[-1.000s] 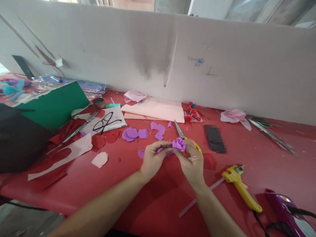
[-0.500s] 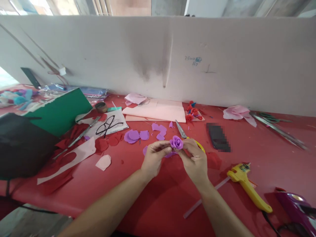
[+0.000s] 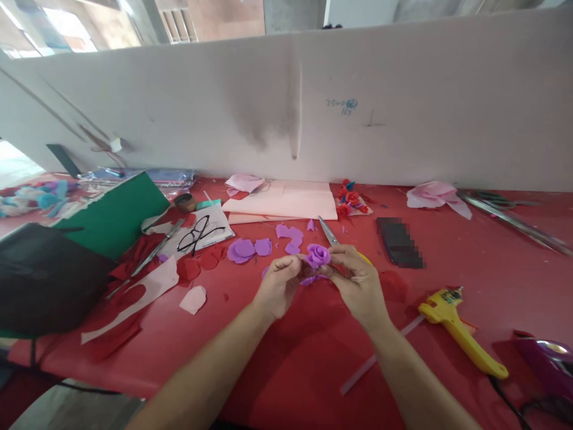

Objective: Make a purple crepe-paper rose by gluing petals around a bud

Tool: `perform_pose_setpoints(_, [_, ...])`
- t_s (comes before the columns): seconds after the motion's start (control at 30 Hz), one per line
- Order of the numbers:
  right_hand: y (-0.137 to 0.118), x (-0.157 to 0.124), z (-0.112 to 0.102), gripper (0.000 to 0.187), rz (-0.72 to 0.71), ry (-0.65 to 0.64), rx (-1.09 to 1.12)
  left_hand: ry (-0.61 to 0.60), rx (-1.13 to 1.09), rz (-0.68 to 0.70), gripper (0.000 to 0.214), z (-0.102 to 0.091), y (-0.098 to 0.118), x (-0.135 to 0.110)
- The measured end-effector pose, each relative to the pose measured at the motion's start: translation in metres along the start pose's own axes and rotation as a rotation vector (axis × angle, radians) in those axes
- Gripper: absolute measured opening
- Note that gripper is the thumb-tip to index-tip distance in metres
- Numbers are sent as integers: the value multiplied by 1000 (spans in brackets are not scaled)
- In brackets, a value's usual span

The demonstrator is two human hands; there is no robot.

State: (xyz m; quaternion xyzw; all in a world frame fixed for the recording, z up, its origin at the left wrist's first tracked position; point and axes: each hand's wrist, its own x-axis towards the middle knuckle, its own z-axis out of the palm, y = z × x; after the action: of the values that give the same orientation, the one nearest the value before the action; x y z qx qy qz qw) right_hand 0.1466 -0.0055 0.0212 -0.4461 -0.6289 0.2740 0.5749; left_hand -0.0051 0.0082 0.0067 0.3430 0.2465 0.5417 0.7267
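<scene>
A small purple craft rose point(image 3: 318, 255) is held up between my two hands, its spiral of petals facing me. The fingers of my right hand point(image 3: 360, 283) pinch it at the base from the right. My left hand point(image 3: 280, 283) is closed at its left side, thumb bent over the fingers, and the fingertips are partly hidden by the flower. Behind my right hand lie scissors point(image 3: 329, 231) with yellow handles. Cut purple petals point(image 3: 242, 251) lie beyond my left hand, and other purple scraps point(image 3: 290, 234) are behind the rose.
On the red table point(image 3: 250, 370) a yellow glue gun point(image 3: 463, 334) lies right, a clear stick at its back. A phone point(image 3: 398, 242), red flowers point(image 3: 352, 200), pink sheets point(image 3: 286, 200), eyeglasses point(image 3: 197, 234), tweezers point(image 3: 150, 254) and a black bag point(image 3: 54, 280) surround the hands.
The camera view has tilted and shifted slightly. My left thumb has drawn back a little from the rose, while my right hand still holds it; the rose has turned slightly.
</scene>
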Motion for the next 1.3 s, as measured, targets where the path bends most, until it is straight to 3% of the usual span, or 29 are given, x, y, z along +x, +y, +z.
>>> perform_pose_setpoints(0.13, [6,2,1,5,146,-87,200,57,-82,-198,25,-3,-1,3])
perform_pose_setpoints(0.27, [6,2,2,8,205,-125,296,61,-118,-257,28,-3,0,3])
perform_pose_setpoints(0.57, [1,5,0,15,202,-197,254,26,-28,-228,27,-4,4,2])
perform_pose_setpoints(0.87, [-6,6,-4,17,50,-188,3,50,106,-128,24,0,11,2])
perform_pose_setpoints(1.0, [-10,5,-4,15,13,-178,-33,7,203,-111,21,-3,15,3])
perform_pose_setpoints(1.3, [8,2,2,6,96,-74,199,-130,28,-263,32,-2,21,1])
